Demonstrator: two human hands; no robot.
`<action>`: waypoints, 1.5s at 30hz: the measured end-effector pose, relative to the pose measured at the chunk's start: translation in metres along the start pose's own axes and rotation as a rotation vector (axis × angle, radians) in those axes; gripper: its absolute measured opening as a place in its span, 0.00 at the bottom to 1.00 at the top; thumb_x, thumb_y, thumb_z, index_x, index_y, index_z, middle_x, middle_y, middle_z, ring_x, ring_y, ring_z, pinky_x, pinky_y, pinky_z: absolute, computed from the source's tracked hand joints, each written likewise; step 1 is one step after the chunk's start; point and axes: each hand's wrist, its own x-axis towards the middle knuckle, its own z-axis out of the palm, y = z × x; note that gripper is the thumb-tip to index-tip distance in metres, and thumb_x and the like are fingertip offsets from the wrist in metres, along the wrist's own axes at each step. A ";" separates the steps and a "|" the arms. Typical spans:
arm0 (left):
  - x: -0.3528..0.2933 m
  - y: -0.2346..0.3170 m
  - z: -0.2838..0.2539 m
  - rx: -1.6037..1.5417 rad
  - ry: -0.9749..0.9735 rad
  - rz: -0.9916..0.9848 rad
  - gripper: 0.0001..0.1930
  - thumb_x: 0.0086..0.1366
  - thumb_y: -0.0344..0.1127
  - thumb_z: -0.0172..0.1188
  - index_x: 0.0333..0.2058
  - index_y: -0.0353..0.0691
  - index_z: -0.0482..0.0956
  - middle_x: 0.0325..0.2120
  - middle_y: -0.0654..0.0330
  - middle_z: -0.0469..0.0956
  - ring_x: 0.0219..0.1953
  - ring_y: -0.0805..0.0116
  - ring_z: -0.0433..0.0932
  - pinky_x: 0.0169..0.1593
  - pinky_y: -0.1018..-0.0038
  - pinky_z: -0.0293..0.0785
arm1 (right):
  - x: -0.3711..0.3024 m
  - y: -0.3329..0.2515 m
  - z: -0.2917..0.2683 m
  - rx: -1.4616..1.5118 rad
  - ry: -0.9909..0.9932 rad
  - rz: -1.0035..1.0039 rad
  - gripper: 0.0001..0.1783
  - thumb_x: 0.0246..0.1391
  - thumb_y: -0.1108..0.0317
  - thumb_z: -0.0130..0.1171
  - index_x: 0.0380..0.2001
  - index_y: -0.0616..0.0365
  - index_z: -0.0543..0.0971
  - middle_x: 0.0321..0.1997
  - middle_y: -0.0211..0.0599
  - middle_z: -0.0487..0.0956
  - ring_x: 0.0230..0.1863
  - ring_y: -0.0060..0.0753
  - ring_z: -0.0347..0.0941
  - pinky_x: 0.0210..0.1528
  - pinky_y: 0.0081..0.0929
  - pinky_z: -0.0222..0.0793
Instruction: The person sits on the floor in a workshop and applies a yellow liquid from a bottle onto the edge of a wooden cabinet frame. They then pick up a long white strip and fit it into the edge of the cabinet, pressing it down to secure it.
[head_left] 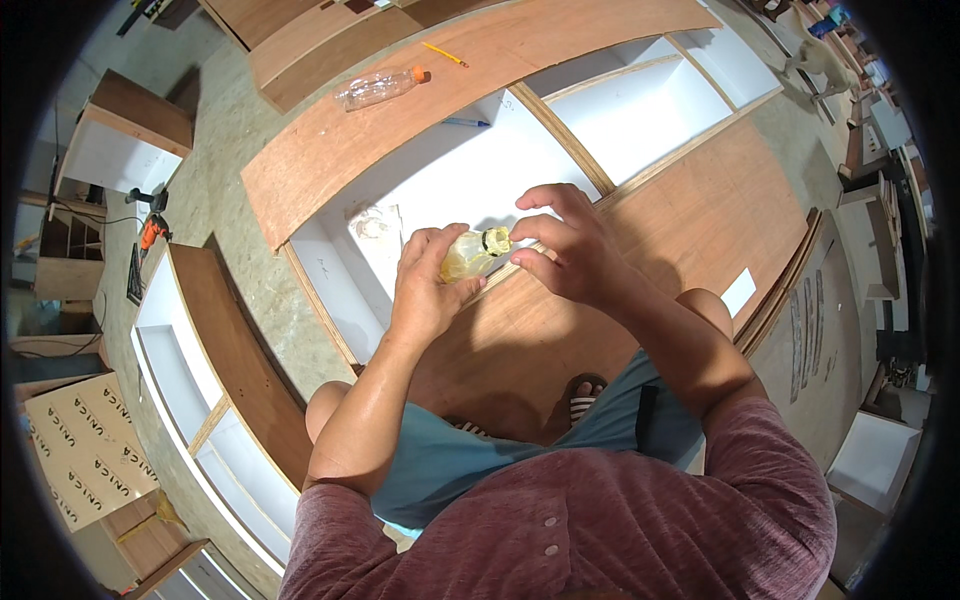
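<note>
My left hand (425,285) is wrapped round a small clear plastic bottle (468,258) with yellowish stuff inside. The bottle is tilted, its neck with a dark ring pointing right toward my other hand. Right beside that neck, my right hand (582,248) has its fingers bent and apart; nothing shows between them. Both hands are above the front edge of a white-lined wooden cabinet frame (560,140) lying on its back. A stained whitish sheet (376,232) lies inside the frame, left of my left hand.
On the frame's far board are a clear bottle with orange cap (382,88) and a yellow pencil (445,54). A blue pen (466,122) lies inside. Another cabinet frame (225,350) and an orange power drill (154,230) are at left. A white card (738,292) lies at right.
</note>
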 end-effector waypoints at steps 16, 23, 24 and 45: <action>-0.002 -0.002 -0.001 0.138 -0.033 0.050 0.36 0.46 0.30 0.79 0.57 0.49 0.78 0.47 0.57 0.73 0.51 0.55 0.72 0.57 0.60 0.67 | -0.003 -0.003 0.000 -0.004 -0.108 -0.019 0.09 0.44 0.76 0.65 0.29 0.55 0.75 0.44 0.37 0.76 0.49 0.44 0.73 0.54 0.41 0.69; 0.000 0.001 -0.004 0.156 -0.049 0.070 0.35 0.47 0.30 0.79 0.57 0.49 0.79 0.47 0.57 0.73 0.50 0.55 0.72 0.58 0.59 0.66 | -0.003 -0.004 0.006 -0.125 0.046 0.007 0.11 0.42 0.80 0.61 0.29 0.56 0.73 0.41 0.38 0.76 0.44 0.45 0.73 0.51 0.41 0.70; 0.000 0.001 -0.004 0.152 -0.052 0.072 0.35 0.47 0.30 0.79 0.57 0.49 0.79 0.47 0.57 0.73 0.50 0.55 0.72 0.58 0.60 0.66 | -0.003 -0.001 0.005 -0.122 0.062 0.015 0.11 0.42 0.80 0.61 0.29 0.56 0.73 0.41 0.38 0.76 0.44 0.45 0.73 0.50 0.41 0.70; 0.002 0.000 -0.009 0.094 -0.169 -0.037 0.44 0.53 0.34 0.76 0.69 0.46 0.66 0.56 0.52 0.74 0.59 0.50 0.72 0.63 0.58 0.66 | 0.008 0.008 -0.010 0.204 0.170 0.190 0.13 0.46 0.76 0.67 0.36 0.54 0.78 0.46 0.41 0.75 0.50 0.46 0.74 0.46 0.36 0.73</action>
